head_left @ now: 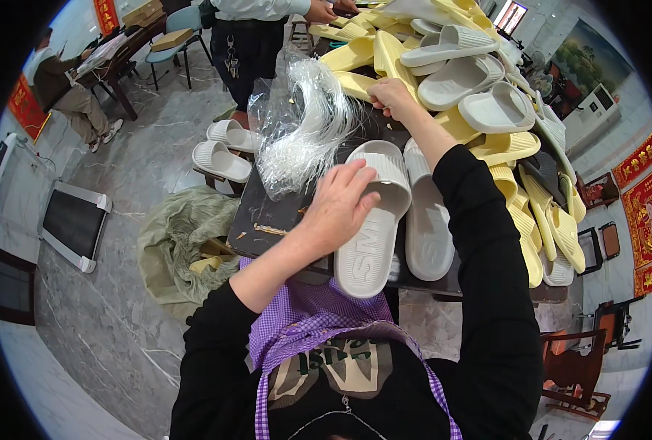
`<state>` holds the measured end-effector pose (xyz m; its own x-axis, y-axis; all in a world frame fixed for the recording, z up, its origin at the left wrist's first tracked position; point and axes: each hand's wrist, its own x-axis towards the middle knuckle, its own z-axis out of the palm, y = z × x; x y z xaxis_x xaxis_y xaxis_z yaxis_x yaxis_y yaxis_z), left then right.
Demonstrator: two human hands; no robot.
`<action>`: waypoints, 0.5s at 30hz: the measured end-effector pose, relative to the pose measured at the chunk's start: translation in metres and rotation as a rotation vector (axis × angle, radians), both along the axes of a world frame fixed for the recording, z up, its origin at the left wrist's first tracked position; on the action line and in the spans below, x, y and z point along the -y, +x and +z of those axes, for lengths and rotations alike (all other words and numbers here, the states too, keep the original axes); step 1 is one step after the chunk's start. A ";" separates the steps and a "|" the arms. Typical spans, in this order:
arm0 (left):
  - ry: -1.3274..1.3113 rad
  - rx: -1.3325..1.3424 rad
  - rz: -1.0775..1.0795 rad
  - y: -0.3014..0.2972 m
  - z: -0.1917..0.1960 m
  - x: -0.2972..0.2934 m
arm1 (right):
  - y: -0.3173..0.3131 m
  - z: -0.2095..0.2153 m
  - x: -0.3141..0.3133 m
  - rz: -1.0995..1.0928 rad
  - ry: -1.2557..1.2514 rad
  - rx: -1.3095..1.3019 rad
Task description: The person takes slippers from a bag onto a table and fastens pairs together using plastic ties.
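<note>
My left hand (338, 207) is open, its fingers spread over the left side of a grey slide slipper (373, 246) at the front edge of the dark table (267, 213). A second grey slipper (430, 227) lies just to its right, partly behind my right forearm. Farther off, my right hand (392, 99) is closed in a pinch beside a yellow slipper (355, 84); whatever its fingers hold is too small to make out. Left of both hands, a bundle of clear plastic strands (304, 125) spills from a transparent bag.
Yellow and grey slippers (480, 95) are heaped along the table's far and right side. A grey pair (223, 158) rests on a low stool at left. Below it sits an open green sack (179, 249). Across the table stands another person (249, 51), hands near the heap.
</note>
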<state>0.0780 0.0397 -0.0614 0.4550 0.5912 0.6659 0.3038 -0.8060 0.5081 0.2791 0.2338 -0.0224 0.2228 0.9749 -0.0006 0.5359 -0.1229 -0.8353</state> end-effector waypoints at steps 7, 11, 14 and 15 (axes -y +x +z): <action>0.218 -0.375 0.225 0.009 0.038 -0.083 | -0.014 0.021 0.017 0.022 -0.244 -0.238; -0.033 -0.716 0.339 0.017 0.010 -0.108 | -0.012 0.025 0.019 -0.010 -0.182 -0.210; -0.097 -0.831 0.334 0.019 -0.001 -0.113 | 0.016 0.036 0.016 -0.064 -0.115 -0.319; -0.108 -0.853 0.341 0.021 0.000 -0.115 | 0.026 0.036 0.016 -0.093 -0.084 -0.372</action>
